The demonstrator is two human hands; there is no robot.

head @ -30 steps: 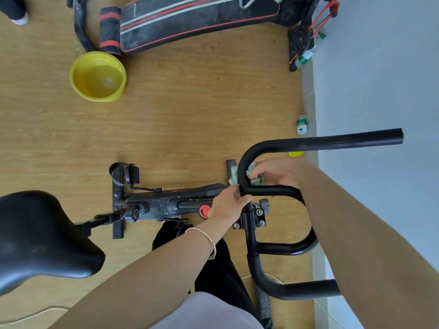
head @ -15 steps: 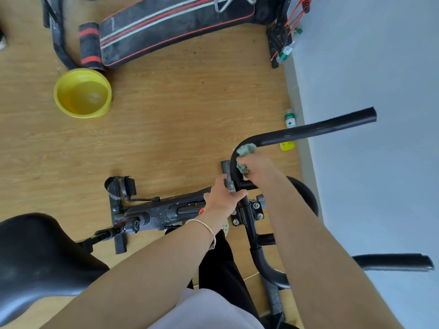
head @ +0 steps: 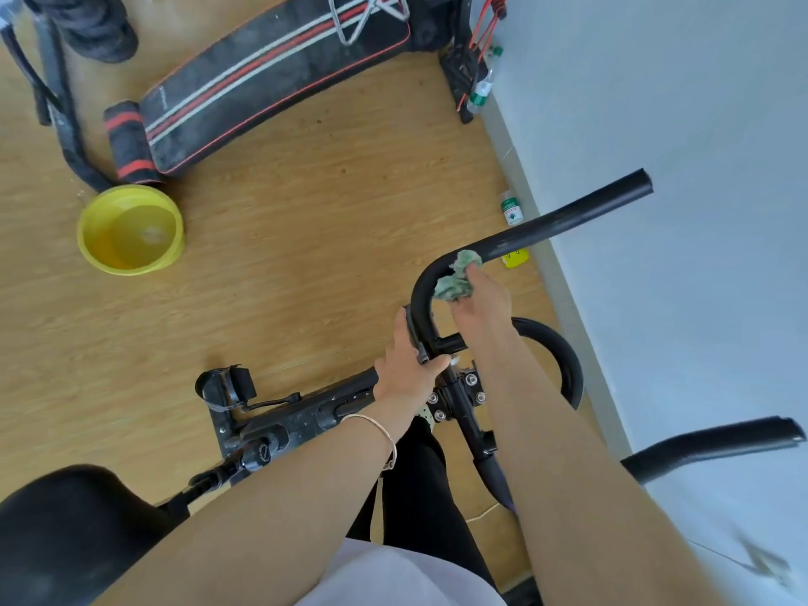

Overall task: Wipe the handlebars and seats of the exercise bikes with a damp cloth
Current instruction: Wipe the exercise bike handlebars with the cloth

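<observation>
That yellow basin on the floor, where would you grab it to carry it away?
Take the yellow basin by its rim at two opposite sides, coming down from above. It stands upright on the wooden floor, looks to hold water, and shows no handle, so a level, two-sided lift is probably safest against slopping.

Bright, even light; wide-angle view, soft at the edges.
The pale wall [head: 656, 102] is nearly washed out. Shadows on the wooden floor [head: 284, 255] are faint, straight lines bow toward the corners, and the seat [head: 65, 531] and the lower right corner look blurred.
</observation>
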